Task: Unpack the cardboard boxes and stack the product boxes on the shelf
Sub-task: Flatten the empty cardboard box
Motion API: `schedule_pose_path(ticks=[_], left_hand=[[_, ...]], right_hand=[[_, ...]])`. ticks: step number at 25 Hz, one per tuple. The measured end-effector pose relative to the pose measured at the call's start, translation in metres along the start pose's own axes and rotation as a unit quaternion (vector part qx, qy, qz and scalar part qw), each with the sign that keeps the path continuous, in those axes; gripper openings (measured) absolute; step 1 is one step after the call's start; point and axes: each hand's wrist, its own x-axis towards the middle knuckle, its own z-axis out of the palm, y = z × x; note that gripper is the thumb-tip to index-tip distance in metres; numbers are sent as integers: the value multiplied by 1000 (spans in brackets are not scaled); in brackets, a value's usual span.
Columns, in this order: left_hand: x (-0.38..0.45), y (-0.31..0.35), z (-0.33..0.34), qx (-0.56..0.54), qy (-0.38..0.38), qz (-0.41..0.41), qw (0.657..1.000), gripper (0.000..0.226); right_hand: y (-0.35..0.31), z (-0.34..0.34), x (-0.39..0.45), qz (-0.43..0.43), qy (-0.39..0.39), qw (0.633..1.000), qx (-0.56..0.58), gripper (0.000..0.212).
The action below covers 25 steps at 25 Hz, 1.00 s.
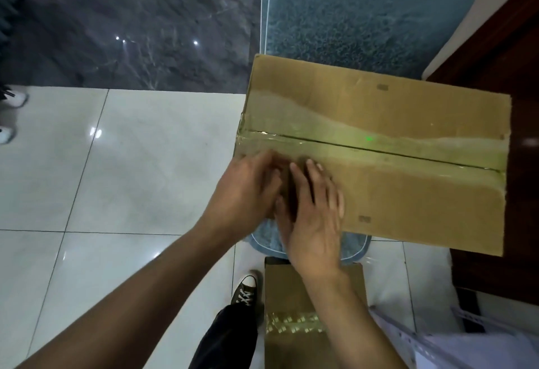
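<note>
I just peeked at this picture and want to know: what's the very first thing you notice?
The big cardboard box fills the middle and right, its flaps closed and shiny tape along the seam. Both hands meet at its near left end: the left hand and the right hand lie on the lid, blurred. A tiny green dot glows on the tape, and a fluffy blue mat lies under and beyond the box.
</note>
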Motion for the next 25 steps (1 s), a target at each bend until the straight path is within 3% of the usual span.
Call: schedule_pose_path(ticks=[3,8,10,16,21,25], left_hand=[[35,-9,-2,144,9,70,987,29],[89,-21,-10,351,-37,119,928,84],[107,-22,-14,393,-67,112,910,93],[125,-16,-21,520,-148,157,827,75],[134,15,-38,494,-207,114,836,83],[163,39,-64,505,-250,208,799,63]], right_hand=[[4,13,-10,-17,-14,999,-45,58],[5,20,-3,-15,-9,997,-69,59],[6,21,-2,-15,1,997,-73,58],[4,23,4,-20,7,996,-88,57],[5,21,6,-14,1,995,-95,57],[4,23,6,-20,-1,996,-92,57]])
